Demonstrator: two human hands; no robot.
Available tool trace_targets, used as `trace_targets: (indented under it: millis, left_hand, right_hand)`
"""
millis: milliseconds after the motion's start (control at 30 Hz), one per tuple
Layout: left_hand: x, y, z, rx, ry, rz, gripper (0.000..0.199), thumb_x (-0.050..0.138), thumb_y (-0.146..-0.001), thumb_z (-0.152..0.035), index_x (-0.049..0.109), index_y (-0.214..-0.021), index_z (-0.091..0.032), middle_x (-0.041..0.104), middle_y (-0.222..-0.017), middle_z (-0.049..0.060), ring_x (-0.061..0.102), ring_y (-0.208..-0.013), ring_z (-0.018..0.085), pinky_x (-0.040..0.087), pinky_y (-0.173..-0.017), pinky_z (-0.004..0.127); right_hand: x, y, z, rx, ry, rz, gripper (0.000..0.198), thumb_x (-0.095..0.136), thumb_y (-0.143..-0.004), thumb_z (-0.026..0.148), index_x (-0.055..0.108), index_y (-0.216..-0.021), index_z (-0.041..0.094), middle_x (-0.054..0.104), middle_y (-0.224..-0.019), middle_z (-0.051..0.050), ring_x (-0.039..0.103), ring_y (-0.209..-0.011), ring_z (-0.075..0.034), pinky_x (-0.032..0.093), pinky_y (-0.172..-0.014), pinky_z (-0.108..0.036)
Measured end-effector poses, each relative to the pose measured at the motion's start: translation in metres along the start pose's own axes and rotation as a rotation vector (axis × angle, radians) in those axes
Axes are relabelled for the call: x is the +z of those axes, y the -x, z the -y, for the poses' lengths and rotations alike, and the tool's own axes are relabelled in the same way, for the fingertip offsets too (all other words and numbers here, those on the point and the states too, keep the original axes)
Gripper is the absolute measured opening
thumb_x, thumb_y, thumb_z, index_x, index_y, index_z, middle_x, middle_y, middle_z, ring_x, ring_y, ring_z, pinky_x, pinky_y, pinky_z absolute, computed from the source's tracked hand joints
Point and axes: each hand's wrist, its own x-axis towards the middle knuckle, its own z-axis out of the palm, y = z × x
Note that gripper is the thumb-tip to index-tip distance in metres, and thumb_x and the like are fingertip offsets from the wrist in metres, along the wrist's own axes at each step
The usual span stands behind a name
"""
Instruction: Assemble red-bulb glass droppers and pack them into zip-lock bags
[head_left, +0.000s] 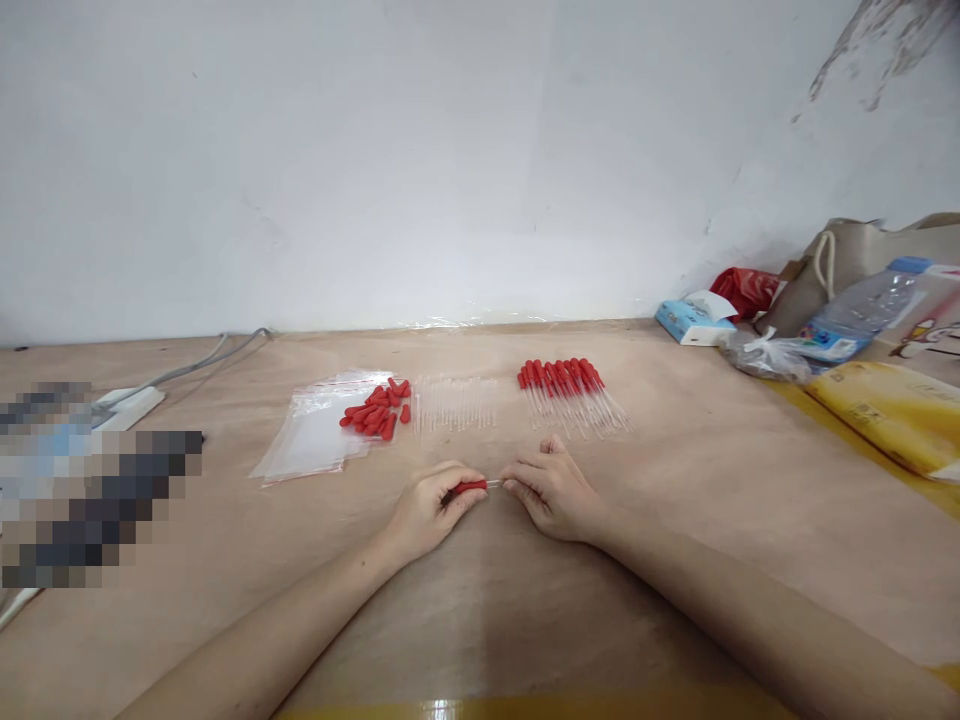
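Left hand (431, 510): 1; fingers curled closed around one red bulb (472, 486).
Right hand (555, 495): 1; fingertips pinched on one clear tube (493, 484), its end at the bulb's mouth, between the hands.
Loose red bulbs (373, 410): over ten, overlapping; exact count untellable.
Clear bags (307, 440): several, stacked, under the bulb pile.
Clear tube row (454, 403): over ten, too faint to count.
Red-topped tubes (562, 378): over ten, overlapping, right of row.
Tabletop (712, 470): 1; back edge at wall (420, 170); room beside both forearms.
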Motion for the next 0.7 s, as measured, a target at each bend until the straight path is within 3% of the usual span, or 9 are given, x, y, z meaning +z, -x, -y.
trace_targets:
  millis: [100,233,333,467,700]
  left_hand:
    - [-0.001,-0.002,0.002,0.061,-0.052,-0.004,0.015,0.049,-0.084,-0.022,0.061,-0.092,-0.018,0.063,-0.084,0.003,0.058,-0.075,0.012,0.046,-0.069,0.023]
    - [-0.009,-0.005,0.01,0.057,-0.159,-0.122,0.027,0.051,-0.083,-0.023,0.053,-0.109,-0.021,0.058,-0.099,0.005,0.056,-0.087,0.015,0.045,-0.078,0.027]
    - [-0.016,-0.005,0.022,-0.055,-0.245,-0.176,0.035,0.055,-0.079,-0.026,0.049,-0.114,-0.021,0.055,-0.096,0.005,0.055,-0.079,0.015,0.046,-0.07,0.028]
    - [-0.019,-0.004,0.035,-0.143,-0.24,-0.097,0.018,0.054,-0.079,-0.027,0.059,-0.094,-0.018,0.056,-0.079,0.003,0.054,-0.069,0.014,0.044,-0.061,0.025]
    - [-0.019,-0.005,0.033,-0.108,-0.239,-0.056,0.015,0.051,-0.081,-0.026,0.061,-0.09,-0.018,0.057,-0.081,0.003,0.053,-0.068,0.013,0.043,-0.061,0.025]
  right_hand:
    - [-0.005,-0.003,0.003,0.002,0.018,0.031,0.023,0.039,-0.086,0.02,0.062,-0.086,0.017,0.06,-0.07,-0.002,0.047,-0.061,-0.011,0.023,-0.07,-0.03]
    - [-0.016,-0.009,0.006,0.093,0.062,0.079,0.02,0.044,-0.082,0.02,0.063,-0.078,0.018,0.064,-0.071,-0.003,0.053,-0.067,-0.013,0.025,-0.072,-0.03]
    - [-0.023,-0.017,-0.005,0.336,0.038,0.084,0.021,0.045,-0.08,0.025,0.064,-0.072,0.019,0.064,-0.066,-0.001,0.054,-0.062,-0.013,0.029,-0.065,-0.027]
    - [-0.022,-0.041,-0.032,0.688,0.077,-0.009,0.026,0.045,-0.078,0.033,0.061,-0.064,0.018,0.063,-0.064,-0.003,0.055,-0.06,-0.015,0.03,-0.057,-0.025]
    - [0.006,-0.08,-0.059,0.92,0.322,0.022,0.03,0.04,-0.077,0.033,0.063,-0.069,0.016,0.065,-0.071,-0.008,0.059,-0.07,-0.022,0.028,-0.074,-0.038]
